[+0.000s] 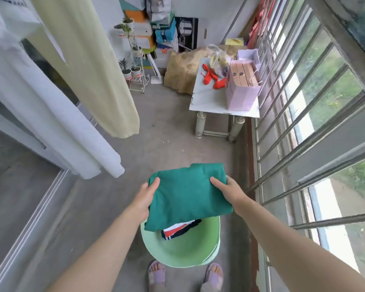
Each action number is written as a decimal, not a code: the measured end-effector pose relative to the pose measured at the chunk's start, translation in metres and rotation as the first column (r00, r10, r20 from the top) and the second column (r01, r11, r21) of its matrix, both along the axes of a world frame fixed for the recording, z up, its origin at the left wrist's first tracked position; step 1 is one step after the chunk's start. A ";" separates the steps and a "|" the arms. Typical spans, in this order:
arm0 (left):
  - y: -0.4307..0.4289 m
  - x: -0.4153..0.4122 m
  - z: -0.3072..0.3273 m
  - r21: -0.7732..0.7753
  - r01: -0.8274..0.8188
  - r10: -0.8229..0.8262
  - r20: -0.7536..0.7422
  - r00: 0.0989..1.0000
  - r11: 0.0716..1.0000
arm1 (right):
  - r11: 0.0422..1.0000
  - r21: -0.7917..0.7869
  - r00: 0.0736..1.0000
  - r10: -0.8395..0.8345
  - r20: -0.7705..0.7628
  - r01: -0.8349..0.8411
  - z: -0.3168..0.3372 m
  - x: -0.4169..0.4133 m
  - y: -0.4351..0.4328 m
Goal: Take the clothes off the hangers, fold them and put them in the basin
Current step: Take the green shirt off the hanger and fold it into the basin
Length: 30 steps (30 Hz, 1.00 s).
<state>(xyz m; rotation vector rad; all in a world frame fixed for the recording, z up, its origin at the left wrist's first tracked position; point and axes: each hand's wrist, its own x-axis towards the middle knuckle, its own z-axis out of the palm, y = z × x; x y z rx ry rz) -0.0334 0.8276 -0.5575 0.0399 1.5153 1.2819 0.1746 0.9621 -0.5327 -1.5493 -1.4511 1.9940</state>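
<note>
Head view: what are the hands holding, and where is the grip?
The folded green garment, held over the basin. The left hand grips its left edge, the right hand its right edge, thumbs on top.

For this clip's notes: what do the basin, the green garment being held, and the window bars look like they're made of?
Basin: likely plastic, pale green, smooth with a soft sheen and a thin moulded rim.
Green garment: soft cloth, matte; it lies in folds and droops at its lower edge. Weave too fine to tell.
Window bars: probably painted metal, grey, thin, straight and rigid.
</note>
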 end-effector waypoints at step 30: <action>-0.002 -0.057 -0.390 -0.403 -0.104 0.180 0.158 0.971 0.909 | 0.998 -0.048 0.903 0.047 0.428 -0.029 -0.411 -0.087 0.011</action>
